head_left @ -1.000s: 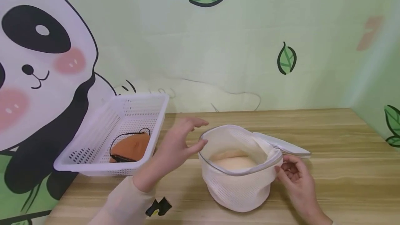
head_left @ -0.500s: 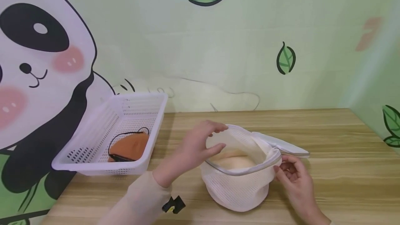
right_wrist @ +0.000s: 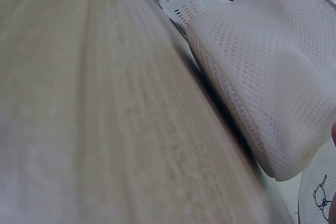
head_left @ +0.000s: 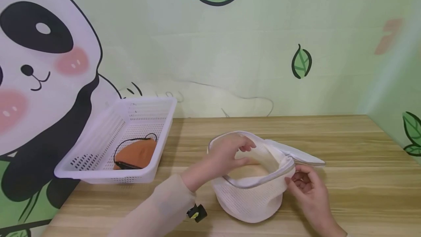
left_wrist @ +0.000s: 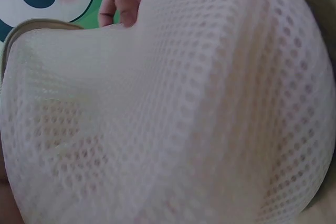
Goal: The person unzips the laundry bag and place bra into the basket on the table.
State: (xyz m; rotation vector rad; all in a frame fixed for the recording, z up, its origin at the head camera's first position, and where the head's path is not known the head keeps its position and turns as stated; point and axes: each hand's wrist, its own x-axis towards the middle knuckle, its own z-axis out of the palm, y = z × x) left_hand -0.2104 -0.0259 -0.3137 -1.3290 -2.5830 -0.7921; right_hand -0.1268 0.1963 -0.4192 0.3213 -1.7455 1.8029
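Observation:
A white mesh laundry bag (head_left: 248, 200) stands upright on the table, its round zippered mouth open and its flap lid (head_left: 297, 152) folded back to the right. Inside lies a smooth, rounded beige item (head_left: 248, 171), partly hidden. My left hand (head_left: 228, 154) reaches over the near-left rim into the mouth, fingers loosely bent and thumb apart, with nothing between them. Thumb and fingers of my right hand (head_left: 309, 189) pinch the bag's right side just below the zipper. Mesh fabric (left_wrist: 173, 93) fills most of the left wrist view. From the right wrist, the bag's side (right_wrist: 268, 72) shows close up.
A white perforated basket (head_left: 164, 134) stands at the left, holding an orange item (head_left: 139, 153) with a black cord. The wooden table (head_left: 361, 193) runs back to a green printed wall. A small black device (head_left: 197, 213) hangs by the left sleeve.
My left hand has moved right, from beside the bag's left rim to over and into its mouth. My right hand keeps its pinch on the bag, almost unmoved.

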